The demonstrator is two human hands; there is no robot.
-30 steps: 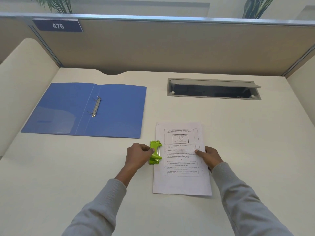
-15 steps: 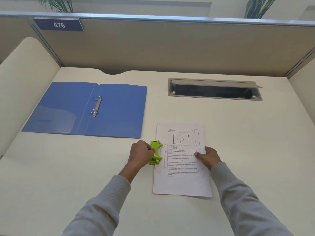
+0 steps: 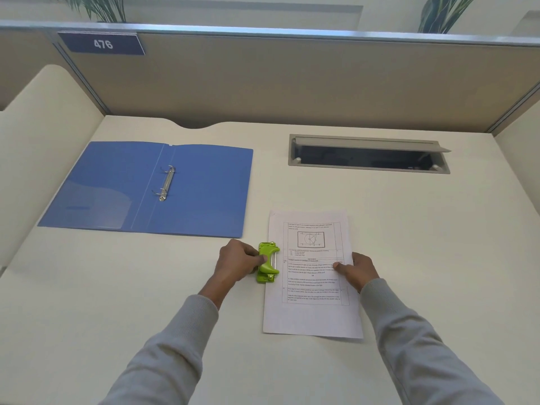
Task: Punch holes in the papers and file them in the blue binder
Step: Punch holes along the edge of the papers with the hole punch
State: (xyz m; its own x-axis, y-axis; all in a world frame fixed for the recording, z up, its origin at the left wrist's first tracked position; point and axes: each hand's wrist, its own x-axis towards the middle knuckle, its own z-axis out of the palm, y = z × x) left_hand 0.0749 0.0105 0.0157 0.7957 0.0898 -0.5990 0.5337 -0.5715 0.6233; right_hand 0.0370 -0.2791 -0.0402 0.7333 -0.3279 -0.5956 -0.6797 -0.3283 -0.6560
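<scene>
A printed white paper stack (image 3: 312, 314) lies on the cream desk in front of me. A green hole punch (image 3: 267, 263) sits at the middle of the paper's left edge. My left hand (image 3: 241, 263) grips the punch from its left side, thumb on the lever. My right hand (image 3: 355, 270) holds the paper's right edge, with the thumb resting on the sheet. The blue binder (image 3: 204, 194) lies open flat at the back left, its metal rings (image 3: 166, 184) showing with nothing on them.
A grey cable tray (image 3: 369, 168) with its lid up is sunk into the desk at the back right. Beige partition walls (image 3: 263, 83) close the desk at the back and sides. Bare desk surface (image 3: 87, 302) lies at the near left.
My left hand has shifted slightly over the punch, closing its grip on the lever. The paper and my right hand have stayed where they were.
</scene>
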